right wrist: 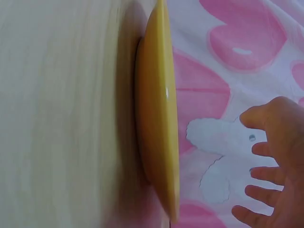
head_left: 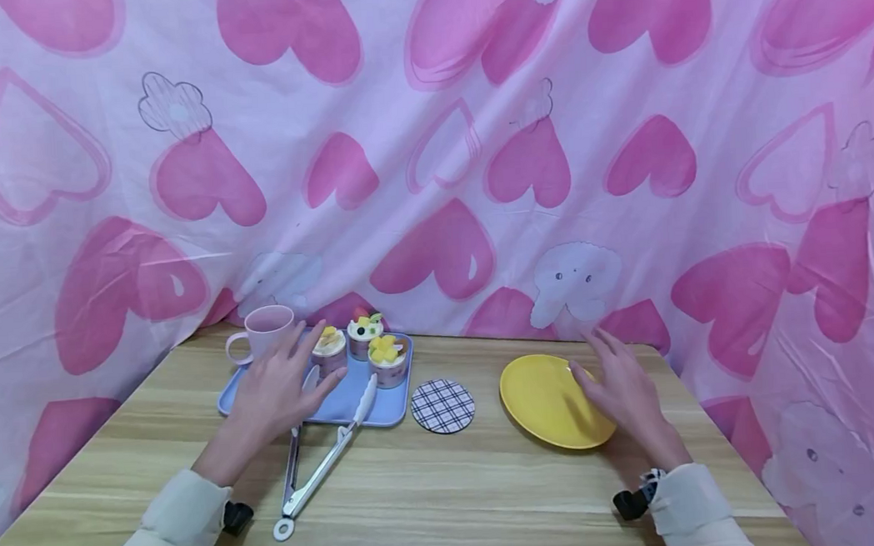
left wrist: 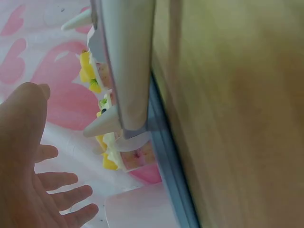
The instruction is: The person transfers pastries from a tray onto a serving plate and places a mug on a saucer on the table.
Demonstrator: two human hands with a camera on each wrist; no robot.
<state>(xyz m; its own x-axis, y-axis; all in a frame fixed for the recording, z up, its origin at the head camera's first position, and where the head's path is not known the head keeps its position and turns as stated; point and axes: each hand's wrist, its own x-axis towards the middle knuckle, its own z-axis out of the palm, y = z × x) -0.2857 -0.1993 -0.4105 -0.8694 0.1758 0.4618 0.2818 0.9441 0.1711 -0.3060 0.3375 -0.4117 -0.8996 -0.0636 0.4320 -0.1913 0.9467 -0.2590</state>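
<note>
My left hand (head_left: 282,387) hovers with spread fingers above the blue tray (head_left: 340,408) and holds nothing. Under and beside it lie metal tongs (head_left: 321,470), their pale tips resting over the tray's near edge. On the tray stand a pink mug (head_left: 268,327) and several dessert cups (head_left: 388,364) topped with cream and fruit. At the right, my right hand (head_left: 628,386) is held over the right rim of a yellow plate (head_left: 538,404), fingers apart and empty. The right wrist view shows that hand (right wrist: 280,161) apart from the plate (right wrist: 156,114).
A round checked coaster (head_left: 443,406) lies between the tray and the plate. The wooden table (head_left: 451,506) ends at the back against a pink heart-patterned cloth (head_left: 430,156), which also hangs along both sides.
</note>
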